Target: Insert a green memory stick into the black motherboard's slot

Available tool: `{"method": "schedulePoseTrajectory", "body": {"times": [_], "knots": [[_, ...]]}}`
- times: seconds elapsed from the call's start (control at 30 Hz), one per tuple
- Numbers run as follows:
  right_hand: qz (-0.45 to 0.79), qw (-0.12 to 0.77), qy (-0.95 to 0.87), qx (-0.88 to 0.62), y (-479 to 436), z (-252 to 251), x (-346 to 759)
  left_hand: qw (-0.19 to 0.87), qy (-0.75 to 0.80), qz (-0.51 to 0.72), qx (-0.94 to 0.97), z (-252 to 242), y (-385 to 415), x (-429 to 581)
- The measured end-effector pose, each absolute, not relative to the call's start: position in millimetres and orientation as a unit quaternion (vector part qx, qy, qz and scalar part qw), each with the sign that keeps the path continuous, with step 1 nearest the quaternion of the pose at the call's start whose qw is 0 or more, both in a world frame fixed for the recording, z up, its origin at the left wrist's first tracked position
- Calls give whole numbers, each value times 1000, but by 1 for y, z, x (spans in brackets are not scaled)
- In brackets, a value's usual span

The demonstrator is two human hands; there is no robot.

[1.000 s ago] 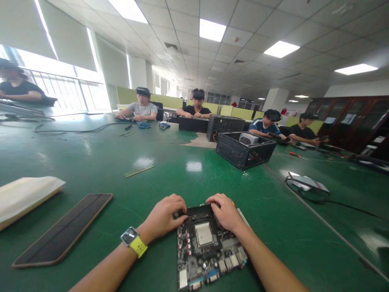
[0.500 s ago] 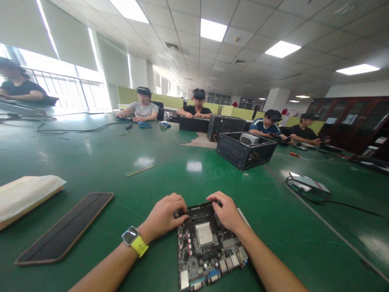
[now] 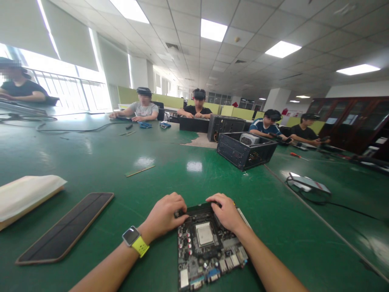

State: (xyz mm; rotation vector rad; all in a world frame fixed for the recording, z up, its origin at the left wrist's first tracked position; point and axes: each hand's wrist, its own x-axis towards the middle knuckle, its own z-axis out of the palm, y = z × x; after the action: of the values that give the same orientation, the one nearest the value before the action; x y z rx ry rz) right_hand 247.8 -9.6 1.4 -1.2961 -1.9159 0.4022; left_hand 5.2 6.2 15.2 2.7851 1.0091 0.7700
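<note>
A motherboard (image 3: 203,253) lies on the green table in front of me, its port side toward me and a silver processor (image 3: 204,234) in the socket. Along its far edge runs a dark narrow strip, apparently a memory module (image 3: 199,209). My left hand (image 3: 166,213), closed, pinches its left end between thumb and curled fingers. The other end is under the bent fingers of my right hand (image 3: 226,213), which also reaches over the board's far right part. My fingers partly hide the module, so I cannot tell whether it sits in a slot.
Left of the board lie a dark flat panel with a brown rim (image 3: 65,229) and a whitish package (image 3: 28,196). An open computer case (image 3: 246,152) stands ahead to the right, near a cabled device (image 3: 310,183). Several people sit around the table's far side.
The dark strip between my hands has tipped slightly, and its face looks darker. Both hands stay at almost the same spots; the motherboard has not moved.
</note>
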Motion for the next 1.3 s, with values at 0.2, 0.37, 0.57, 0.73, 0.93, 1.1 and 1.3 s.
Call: {"method": "schedulePoseTrajectory", "body": {"times": [0.2,0.37,0.57,0.73,0.93,1.1,1.3], "knots": [[149,365,-757,-522,-9,-1,249,37,354,248,901,18,4,6],[155,357,-755,-528,-7,-2,249,72,394,266,877,14,3,7],[148,356,-751,-535,-7,-2,249,110,391,301,863,8,4,8],[150,347,-749,-544,-7,-2,250,110,386,306,863,8,4,8],[149,349,-747,-546,-7,-4,250,116,381,296,868,8,4,7],[156,355,-742,-546,-7,-2,249,120,381,299,866,7,4,7],[152,354,-739,-552,-8,-1,248,123,381,297,867,6,5,7]]}}
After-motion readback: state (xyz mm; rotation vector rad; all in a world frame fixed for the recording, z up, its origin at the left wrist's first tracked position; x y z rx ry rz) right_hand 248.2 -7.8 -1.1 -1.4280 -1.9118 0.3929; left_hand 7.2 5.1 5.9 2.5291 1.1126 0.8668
